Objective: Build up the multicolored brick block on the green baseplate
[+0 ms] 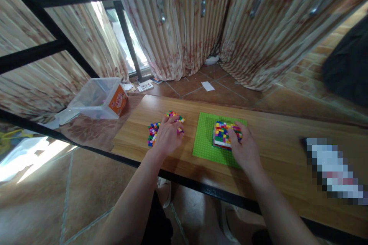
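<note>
A green baseplate [205, 141] lies on the wooden table [276, 141]. On it stands a block of many-coloured small bricks [222, 133]. My right hand [244, 147] rests on the block's near right side, fingers curled over its edge. A loose pile of small coloured bricks [153, 130] lies left of the plate. My left hand [168, 136] lies on top of that pile with fingers bent down into it; whether it holds a brick is hidden.
A clear plastic box [97, 97] with an orange label stands on the floor beyond the table's left end. Curtains [184, 34] hang behind. A black metal frame [43, 48] crosses overhead and left. A blurred object [333, 170] lies at the table's right.
</note>
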`<action>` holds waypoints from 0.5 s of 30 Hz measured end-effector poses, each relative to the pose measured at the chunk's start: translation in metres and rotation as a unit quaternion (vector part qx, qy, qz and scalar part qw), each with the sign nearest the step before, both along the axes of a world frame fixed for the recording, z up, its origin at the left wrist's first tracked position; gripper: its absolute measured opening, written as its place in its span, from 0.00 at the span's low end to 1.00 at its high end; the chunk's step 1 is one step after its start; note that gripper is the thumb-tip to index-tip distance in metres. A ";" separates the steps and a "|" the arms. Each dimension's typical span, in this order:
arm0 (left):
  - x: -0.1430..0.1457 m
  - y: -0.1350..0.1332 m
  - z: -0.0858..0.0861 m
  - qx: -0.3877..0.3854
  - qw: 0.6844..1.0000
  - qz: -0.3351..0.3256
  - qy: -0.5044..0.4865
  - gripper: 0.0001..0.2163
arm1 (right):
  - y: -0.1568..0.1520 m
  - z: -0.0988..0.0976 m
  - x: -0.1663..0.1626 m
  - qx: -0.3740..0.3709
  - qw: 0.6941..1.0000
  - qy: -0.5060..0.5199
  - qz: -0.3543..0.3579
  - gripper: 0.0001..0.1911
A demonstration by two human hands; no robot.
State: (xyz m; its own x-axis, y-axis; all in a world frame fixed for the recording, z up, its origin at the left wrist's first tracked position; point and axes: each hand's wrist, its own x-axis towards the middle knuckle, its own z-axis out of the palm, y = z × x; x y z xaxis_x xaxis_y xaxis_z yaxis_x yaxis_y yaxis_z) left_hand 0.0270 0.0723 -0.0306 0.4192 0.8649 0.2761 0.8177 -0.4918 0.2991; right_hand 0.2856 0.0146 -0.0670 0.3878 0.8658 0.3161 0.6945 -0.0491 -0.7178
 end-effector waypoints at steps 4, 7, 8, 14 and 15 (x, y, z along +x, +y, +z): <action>-0.003 -0.003 0.000 -0.018 0.999 -0.019 0.037 0.10 | 0.000 0.001 -0.001 0.002 1.000 0.005 0.002 0.31; -0.003 -0.002 0.000 -0.020 0.998 -0.019 0.058 0.10 | 0.000 0.002 -0.003 0.013 1.000 0.011 -0.001 0.29; -0.003 0.000 0.000 -0.020 0.997 -0.023 0.064 0.10 | 0.000 0.003 -0.004 0.016 1.000 0.012 -0.002 0.29; -0.006 0.010 -0.004 -0.005 0.995 -0.047 0.083 0.09 | 0.002 0.003 -0.008 0.029 1.000 0.004 -0.009 0.26; -0.007 0.012 -0.005 -0.002 0.995 -0.050 0.084 0.09 | 0.002 0.004 -0.008 0.032 0.999 0.002 -0.009 0.25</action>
State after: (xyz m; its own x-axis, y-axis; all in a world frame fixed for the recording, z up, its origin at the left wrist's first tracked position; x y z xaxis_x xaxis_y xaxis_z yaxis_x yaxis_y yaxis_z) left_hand 0.0204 0.0841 -0.0358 0.5428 0.8178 0.1912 0.8034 -0.5720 0.1656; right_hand 0.2772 0.0165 -0.0635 0.4048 0.8365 0.3693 0.6915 -0.0157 -0.7222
